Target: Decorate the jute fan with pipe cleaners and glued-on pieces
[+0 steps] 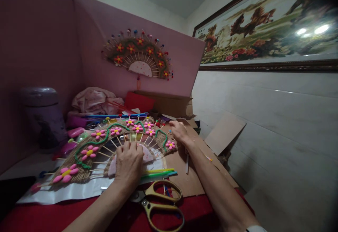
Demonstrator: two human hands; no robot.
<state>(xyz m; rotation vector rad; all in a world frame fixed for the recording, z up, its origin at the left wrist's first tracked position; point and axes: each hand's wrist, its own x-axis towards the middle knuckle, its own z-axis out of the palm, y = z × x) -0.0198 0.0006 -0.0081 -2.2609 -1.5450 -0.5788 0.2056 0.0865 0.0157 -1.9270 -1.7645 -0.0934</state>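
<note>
A handmade fan (101,140) of twine and thin sticks, trimmed with pink flowers and a wavy green strip, stands on the table. My left hand (129,159) is closed over the pale half-round piece (148,154) at its centre. Beyond the fan's right end, close to the bead-tipped sticks along its outer rim, is my right hand (179,131). Its fingers are bent together; what they hold, if anything, is too small to make out. Gold-handled scissors (162,203) lie in front of my left hand, beside yellow, green and blue strips (160,172).
Cardboard (185,179) lies under my right arm on a red cloth (105,216). A purple tumbler (44,119) stands at left. Behind are a pink cloth (96,99), red paper (138,101) and a cardboard box (171,105). Another fan (141,57) hangs on the pink panel.
</note>
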